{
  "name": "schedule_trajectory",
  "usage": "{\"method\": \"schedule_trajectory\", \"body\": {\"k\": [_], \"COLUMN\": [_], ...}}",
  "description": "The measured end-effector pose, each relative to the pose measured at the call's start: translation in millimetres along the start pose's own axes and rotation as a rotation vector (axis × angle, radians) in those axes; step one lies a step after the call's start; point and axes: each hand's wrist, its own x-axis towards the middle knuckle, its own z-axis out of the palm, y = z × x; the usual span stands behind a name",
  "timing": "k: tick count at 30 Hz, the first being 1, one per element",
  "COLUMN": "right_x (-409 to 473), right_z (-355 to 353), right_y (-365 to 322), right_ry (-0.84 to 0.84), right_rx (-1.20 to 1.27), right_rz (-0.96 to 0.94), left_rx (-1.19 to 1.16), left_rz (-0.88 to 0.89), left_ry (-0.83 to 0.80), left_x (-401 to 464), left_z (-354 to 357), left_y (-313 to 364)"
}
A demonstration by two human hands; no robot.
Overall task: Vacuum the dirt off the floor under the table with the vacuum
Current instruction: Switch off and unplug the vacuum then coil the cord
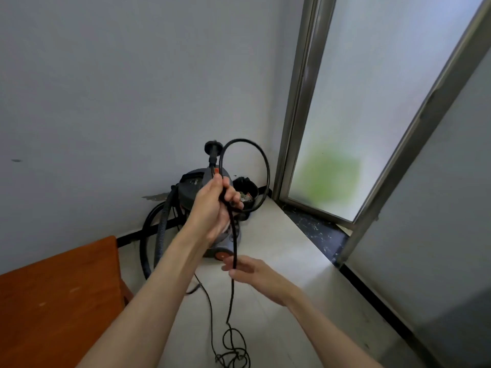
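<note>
The vacuum (212, 208) stands on the floor (279, 261) in the far corner, against the wall and next to the window frame, with its ribbed hose (162, 229) looping down on its left. A corner of the wooden tabletop (58, 293) shows at near left.

The left hand (212, 205) is clenched around the power cord (232, 261) just below the plug (212, 150), which sticks up above the fist, and a loop of cord arcs out to the right of it. The right hand (247, 269) is lower and nearer; its fingers are loosely curled at the hanging strand, touching it, but I cannot tell whether they actually pinch it. Further down, the cord ends in a tangled pile on the near floor.

The step looks like freeing the cord so the plug can reach a socket; no socket is visible. To do it well:
- Keep the plug end firm in the left hand so it does not swing.
- Let the right hand slide down the strand, feeding slack rather than tugging.
- Shake out the tangle on the floor before pulling, or it may knot tighter.
- Keep the cord clear of the hose and the vacuum's wheels.
</note>
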Motion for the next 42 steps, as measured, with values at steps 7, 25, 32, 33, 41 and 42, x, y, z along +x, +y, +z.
{"method": "schedule_trajectory", "body": {"k": [7, 25, 32, 33, 41, 42], "right_x": [15.5, 19.5, 17.8, 16.8, 19.9, 18.0], "right_z": [0.0, -0.1, -44.3, -49.6, -55.0, -56.1], "right_y": [-0.2, -34.9, 29.0, 30.9, 18.9, 22.6], "right_ry": [0.236, 0.086, 0.232, 0.26, 0.35, 0.373], "right_rx": [0.001, 0.058, 0.09, 0.097, 0.129, 0.216], "right_rz": [-0.11, -0.172, 0.185, 0.197, 0.09, 0.099], "left_rx": [0.317, 0.089, -0.333, -0.304, -0.104, -0.127], "left_rz": [0.151, 0.046, 0.039, 0.023, -0.052, -0.045], "left_ry": [0.15, -0.001, -0.08, -0.078, 0.149, 0.184], "left_x": [4.0, -8.9, -6.3, -7.4, -7.4, -6.1], "left_z": [-24.5, -19.8, -37.5, -40.3, -54.5, -57.8], "left_y": [16.5, 30.6, 88.3, 86.0, 29.4, 28.7]}}
